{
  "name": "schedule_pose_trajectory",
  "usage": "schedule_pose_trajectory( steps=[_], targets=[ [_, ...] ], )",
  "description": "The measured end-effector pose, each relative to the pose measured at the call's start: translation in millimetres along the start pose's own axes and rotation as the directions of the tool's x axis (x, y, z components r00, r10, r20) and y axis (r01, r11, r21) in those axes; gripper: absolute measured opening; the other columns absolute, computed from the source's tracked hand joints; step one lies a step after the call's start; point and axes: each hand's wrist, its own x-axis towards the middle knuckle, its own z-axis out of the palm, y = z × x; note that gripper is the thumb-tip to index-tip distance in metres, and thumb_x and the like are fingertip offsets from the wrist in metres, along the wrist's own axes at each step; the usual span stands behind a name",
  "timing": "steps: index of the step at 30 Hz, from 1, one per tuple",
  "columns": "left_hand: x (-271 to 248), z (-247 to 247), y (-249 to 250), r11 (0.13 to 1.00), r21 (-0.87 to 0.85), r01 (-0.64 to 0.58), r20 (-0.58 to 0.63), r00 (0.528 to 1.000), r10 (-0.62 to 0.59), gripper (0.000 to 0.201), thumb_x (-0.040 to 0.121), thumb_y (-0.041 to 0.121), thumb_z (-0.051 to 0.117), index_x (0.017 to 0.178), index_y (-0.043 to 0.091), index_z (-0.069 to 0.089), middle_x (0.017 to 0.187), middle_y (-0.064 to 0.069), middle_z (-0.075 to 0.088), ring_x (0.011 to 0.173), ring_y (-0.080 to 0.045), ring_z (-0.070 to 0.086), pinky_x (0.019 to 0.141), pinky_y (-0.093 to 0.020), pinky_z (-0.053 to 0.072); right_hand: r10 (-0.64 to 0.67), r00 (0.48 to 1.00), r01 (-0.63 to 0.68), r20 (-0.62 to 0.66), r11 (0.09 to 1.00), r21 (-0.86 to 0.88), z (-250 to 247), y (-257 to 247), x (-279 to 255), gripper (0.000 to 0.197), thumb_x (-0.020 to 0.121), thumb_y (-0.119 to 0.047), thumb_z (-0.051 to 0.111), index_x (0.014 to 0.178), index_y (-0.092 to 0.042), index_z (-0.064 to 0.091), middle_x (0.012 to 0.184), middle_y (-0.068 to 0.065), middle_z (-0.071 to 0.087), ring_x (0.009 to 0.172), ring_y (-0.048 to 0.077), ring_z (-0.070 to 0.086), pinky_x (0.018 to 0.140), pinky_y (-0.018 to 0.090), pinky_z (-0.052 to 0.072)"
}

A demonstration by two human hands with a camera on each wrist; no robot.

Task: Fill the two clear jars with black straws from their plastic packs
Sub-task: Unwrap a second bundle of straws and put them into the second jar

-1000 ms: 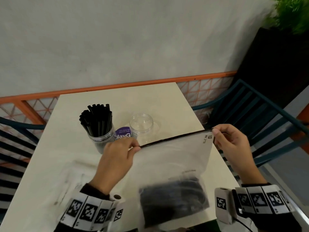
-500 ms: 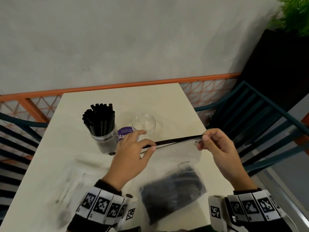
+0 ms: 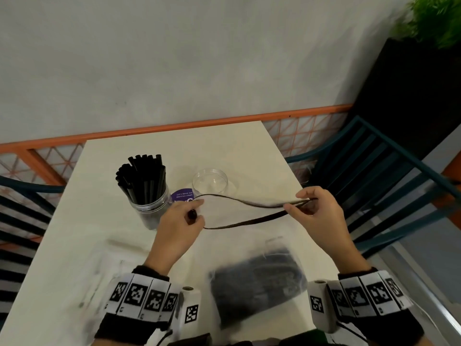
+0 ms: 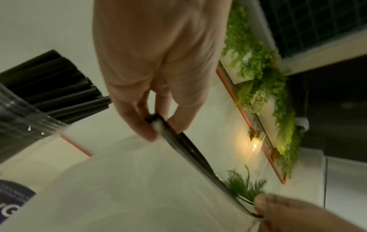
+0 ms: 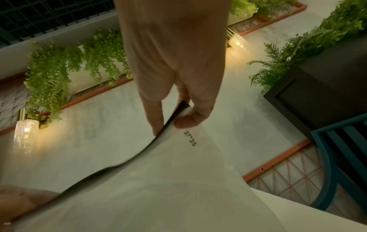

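Looking down from my head, I count two clear jars on the cream table (image 3: 82, 245): the left jar (image 3: 151, 208) packed with upright black straws (image 3: 143, 179), the right jar (image 3: 210, 182) holding nothing, and a purple round label (image 3: 181, 194) between them. One clear zip bag (image 3: 249, 245) hangs in the air between my two hands above the near part of the table. Its dark zip strip has split into two lips that bow apart into an open mouth, and a blurred dark bundle of straws (image 3: 257, 288) sags in its bottom. My left hand (image 3: 178, 229) pinches the bag's left end with fingers curled; my right hand (image 3: 318, 218) pinches the right end, thumb on the near lip and fingertips on the far lip. One teal slatted chair (image 3: 389, 176) stands to the right.

From my left wrist, thumb and fingers (image 4: 139, 125) close on the corner of the zip strip (image 4: 186, 146), which runs away toward the fingertips of my other hand (image 4: 278, 208). The filled jar (image 4: 29, 125) sits just to the left, its straws dark and tight.

From my right wrist, my thumb (image 5: 190, 120) and forefinger (image 5: 157, 124) clamp the bag's edge, and the frosted film below carries the print "27*35" (image 5: 189, 138). Two lit wall lamps show behind, one (image 5: 24, 133) at left, one (image 5: 237, 41) at upper right.
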Motion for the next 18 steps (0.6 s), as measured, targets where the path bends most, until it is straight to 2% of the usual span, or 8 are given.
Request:
schedule_pose_trajectory(
  steps=[3, 6, 9, 12, 14, 15, 17, 18],
  targets=[
    [-3.8, -1.9, 7.8, 0.915, -0.399, 0.056, 0.140, 0.990, 0.001, 0.037, 0.082, -0.002, 0.060, 0.112, 0.019, 0.063, 0.093, 0.003, 0.067, 0.081, -0.009, 0.061, 0.075, -0.012, 0.050, -0.006, 1.000, 0.008, 0.012, 0.993, -0.120, 5.2, 3.4, 6.9, 0.026, 0.079, -0.019, 0.073, 0.102, -0.017, 0.061, 0.104, -0.004, 0.052, 0.073, 0.003, 0.055, 0.061, 0.003, 0.043],
    [-5.6, 0.0, 11.8, 0.671, -0.718, 0.185, 0.290, 0.956, 0.047, 0.039, 0.076, -0.014, 0.055, 0.105, 0.009, 0.066, 0.079, 0.004, 0.068, 0.070, -0.008, 0.062, 0.070, -0.018, 0.054, 0.010, 1.000, -0.009, 0.008, 0.985, -0.173, 15.8, 8.5, 11.0, 0.016, 0.085, -0.018, 0.066, 0.100, -0.012, 0.064, 0.101, 0.001, 0.058, 0.075, 0.005, 0.051, 0.061, 0.007, 0.039],
    [-2.3, -1.3, 6.4, 0.382, -0.869, 0.314, 0.383, 0.916, 0.119, 0.041, 0.050, -0.005, 0.075, 0.088, 0.010, 0.074, 0.075, -0.002, 0.068, 0.066, -0.013, 0.066, 0.068, -0.026, 0.057, 0.088, 0.994, -0.097, -0.058, 0.983, -0.158, 19.2, 18.2, 17.4, 0.018, 0.088, -0.024, 0.061, 0.099, -0.011, 0.068, 0.103, 0.005, 0.054, 0.080, 0.006, 0.042, 0.062, 0.010, 0.032],
    [3.0, -4.5, -4.9, 0.190, -0.897, 0.399, 0.428, 0.890, 0.154, 0.047, 0.034, 0.008, 0.085, 0.080, 0.009, 0.073, 0.080, -0.007, 0.071, 0.078, -0.019, 0.068, 0.076, -0.033, 0.058, 0.207, 0.977, -0.208, -0.054, 0.978, -0.010, 13.7, 25.5, 26.3, 0.018, 0.085, -0.024, 0.066, 0.095, -0.011, 0.072, 0.080, 0.007, 0.060, 0.065, 0.013, 0.047, 0.062, 0.021, 0.041],
    [4.6, -7.2, -8.2, 0.142, -0.899, 0.413, 0.433, 0.888, 0.155, 0.045, 0.043, 0.009, 0.080, 0.086, 0.007, 0.069, 0.094, -0.010, 0.071, 0.092, -0.022, 0.067, 0.084, -0.038, 0.054, 0.338, 0.938, -0.347, 0.080, 0.910, 0.228, 10.6, 20.5, 28.3, 0.014, 0.083, -0.014, 0.068, 0.093, -0.004, 0.070, 0.070, 0.006, 0.062, 0.063, 0.016, 0.055, 0.063, 0.024, 0.053],
    [4.8, -7.7, -7.4, 0.153, -0.903, 0.401, 0.422, 0.895, 0.144, 0.042, 0.051, 0.006, 0.075, 0.092, 0.007, 0.064, 0.101, -0.010, 0.069, 0.097, -0.023, 0.065, 0.086, -0.038, 0.053, 0.391, 0.905, -0.426, 0.170, 0.831, 0.358, 9.9, 16.0, 28.4, 0.010, 0.082, -0.008, 0.067, 0.090, -0.001, 0.068, 0.069, 0.007, 0.062, 0.062, 0.016, 0.057, 0.060, 0.022, 0.055],
    [6.8, -5.4, -5.9, 0.253, -0.906, 0.341, 0.367, 0.928, 0.062, 0.028, 0.067, -0.006, 0.059, 0.089, 0.011, 0.056, 0.095, -0.008, 0.067, 0.089, -0.020, 0.065, 0.075, -0.032, 0.057, 0.427, 0.845, -0.535, 0.323, 0.658, 0.530, 7.2, 8.2, 28.4, 0.003, 0.084, -0.001, 0.062, 0.086, -0.003, 0.065, 0.069, 0.007, 0.065, 0.061, 0.016, 0.063, 0.055, 0.020, 0.056],
    [8.1, -2.8, -5.6, 0.362, -0.881, 0.305, 0.324, 0.946, -0.006, 0.026, 0.071, -0.010, 0.054, 0.083, 0.014, 0.053, 0.088, -0.007, 0.066, 0.080, -0.017, 0.064, 0.065, -0.025, 0.057, 0.421, 0.821, -0.571, 0.387, 0.587, 0.574, 5.7, 5.5, 28.8, 0.006, 0.085, -0.001, 0.060, 0.087, -0.005, 0.064, 0.068, 0.005, 0.068, 0.061, 0.014, 0.066, 0.055, 0.020, 0.057]
  ],
)
